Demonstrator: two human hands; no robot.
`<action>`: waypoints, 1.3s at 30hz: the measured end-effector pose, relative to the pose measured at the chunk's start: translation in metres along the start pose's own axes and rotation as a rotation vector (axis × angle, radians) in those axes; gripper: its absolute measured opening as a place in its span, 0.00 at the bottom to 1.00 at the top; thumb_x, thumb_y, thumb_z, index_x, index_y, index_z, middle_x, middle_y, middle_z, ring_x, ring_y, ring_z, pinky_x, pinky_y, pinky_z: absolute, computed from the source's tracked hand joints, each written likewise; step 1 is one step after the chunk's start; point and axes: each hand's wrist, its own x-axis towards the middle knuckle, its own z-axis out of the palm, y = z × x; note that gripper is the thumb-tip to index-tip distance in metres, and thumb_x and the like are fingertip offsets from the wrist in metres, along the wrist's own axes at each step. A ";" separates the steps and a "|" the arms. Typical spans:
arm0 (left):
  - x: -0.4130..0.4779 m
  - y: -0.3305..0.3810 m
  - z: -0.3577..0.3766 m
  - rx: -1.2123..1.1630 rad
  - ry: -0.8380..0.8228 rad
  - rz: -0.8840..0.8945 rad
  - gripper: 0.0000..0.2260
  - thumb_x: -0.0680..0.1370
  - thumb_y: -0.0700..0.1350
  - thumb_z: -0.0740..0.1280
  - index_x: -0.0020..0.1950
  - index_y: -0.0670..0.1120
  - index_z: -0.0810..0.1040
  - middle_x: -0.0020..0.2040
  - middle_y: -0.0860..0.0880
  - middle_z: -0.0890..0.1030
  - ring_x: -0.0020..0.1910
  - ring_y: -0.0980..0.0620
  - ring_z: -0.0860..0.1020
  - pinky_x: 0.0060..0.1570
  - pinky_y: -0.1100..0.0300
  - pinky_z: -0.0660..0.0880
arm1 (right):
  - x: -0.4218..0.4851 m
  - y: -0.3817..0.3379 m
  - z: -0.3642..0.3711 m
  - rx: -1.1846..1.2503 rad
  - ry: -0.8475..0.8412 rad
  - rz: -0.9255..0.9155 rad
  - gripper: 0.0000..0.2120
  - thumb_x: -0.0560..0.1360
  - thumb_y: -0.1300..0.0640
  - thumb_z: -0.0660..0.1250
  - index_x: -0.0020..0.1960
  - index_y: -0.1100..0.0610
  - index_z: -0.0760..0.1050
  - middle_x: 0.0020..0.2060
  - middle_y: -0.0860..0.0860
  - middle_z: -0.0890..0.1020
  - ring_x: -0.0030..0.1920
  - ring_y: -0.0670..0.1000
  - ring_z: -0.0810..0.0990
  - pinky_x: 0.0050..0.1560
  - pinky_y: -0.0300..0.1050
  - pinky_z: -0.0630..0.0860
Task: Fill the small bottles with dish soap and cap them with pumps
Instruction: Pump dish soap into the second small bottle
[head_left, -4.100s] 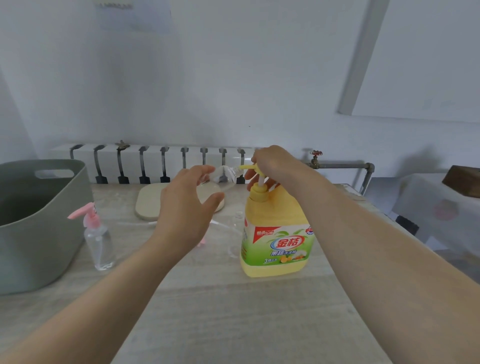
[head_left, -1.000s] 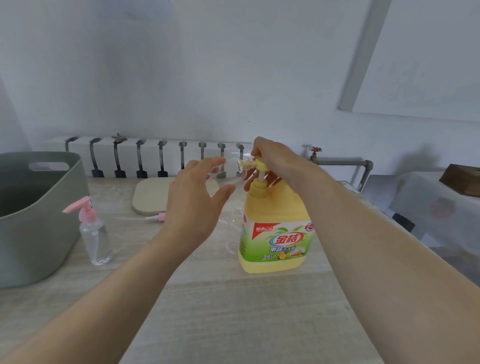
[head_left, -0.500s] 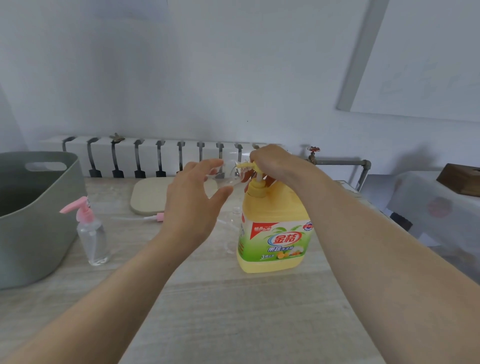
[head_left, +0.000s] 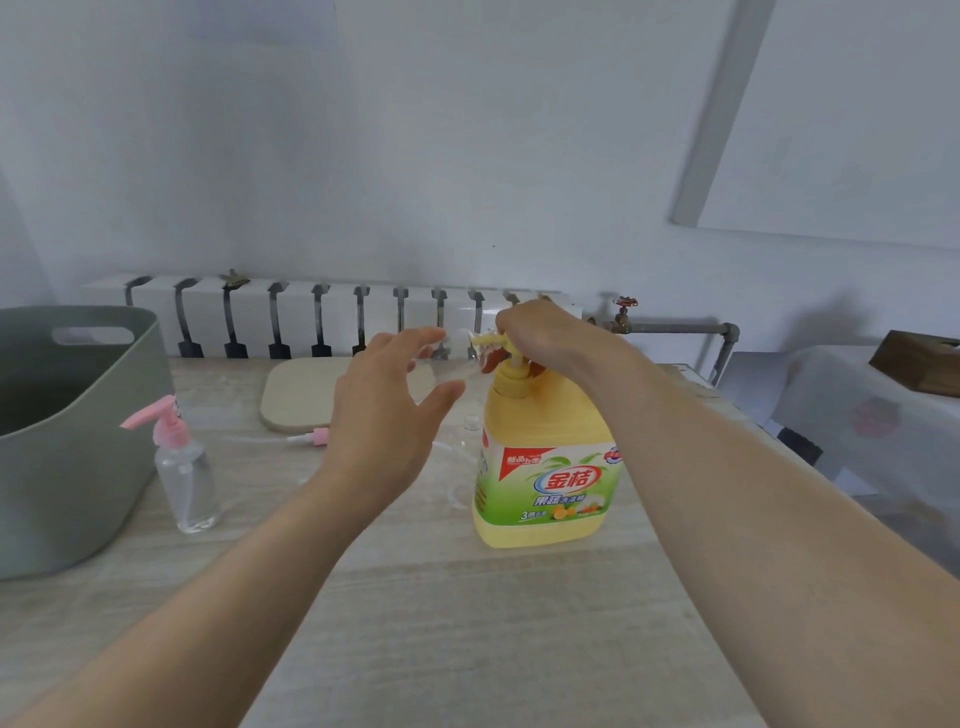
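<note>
— Holding what, the left hand (head_left: 384, 415)?
— It pinched a small clear plastic bottle (head_left: 448, 358), just beside the right hand (head_left: 543, 330).
— And that one?
— Clenched round the yellow dish-soap jug (head_left: 545, 467) at its pump head (head_left: 491, 340).

Yellow dish soap jug (head_left: 545, 467) upright on bench (head_left: 467, 623) — clear small bottle (head_left: 451, 359) raised at its spout; pink-pumped bottle (head_left: 184, 473) stands left, loose pink pump (head_left: 311, 437) lies between.

Your bare forearms (head_left: 727, 493) reach forward. Your left hand (head_left: 384, 415) curves thumb and fingers round a clear small bottle (head_left: 452, 364); your right hand (head_left: 545, 338), knuckles up, curls over the yellow pump head (head_left: 489, 340).
</note>
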 end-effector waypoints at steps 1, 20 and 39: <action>0.000 0.000 0.000 -0.004 -0.001 -0.001 0.20 0.75 0.48 0.71 0.67 0.55 0.74 0.58 0.55 0.76 0.55 0.56 0.73 0.59 0.50 0.72 | -0.001 0.002 -0.002 0.056 0.000 -0.012 0.10 0.75 0.66 0.56 0.37 0.59 0.70 0.30 0.51 0.75 0.37 0.52 0.67 0.36 0.43 0.61; 0.004 0.001 -0.001 -0.036 0.013 0.015 0.21 0.76 0.47 0.71 0.67 0.56 0.73 0.59 0.56 0.76 0.55 0.58 0.73 0.59 0.51 0.73 | -0.004 0.004 -0.003 0.316 0.074 0.022 0.11 0.76 0.52 0.54 0.38 0.53 0.71 0.25 0.48 0.79 0.39 0.50 0.74 0.39 0.44 0.67; 0.001 -0.002 0.001 -0.027 0.006 -0.004 0.21 0.75 0.48 0.71 0.67 0.55 0.73 0.59 0.56 0.76 0.56 0.57 0.73 0.60 0.50 0.72 | -0.001 -0.004 0.000 -0.083 -0.014 0.015 0.18 0.73 0.73 0.57 0.30 0.57 0.64 0.31 0.52 0.67 0.30 0.49 0.64 0.32 0.41 0.60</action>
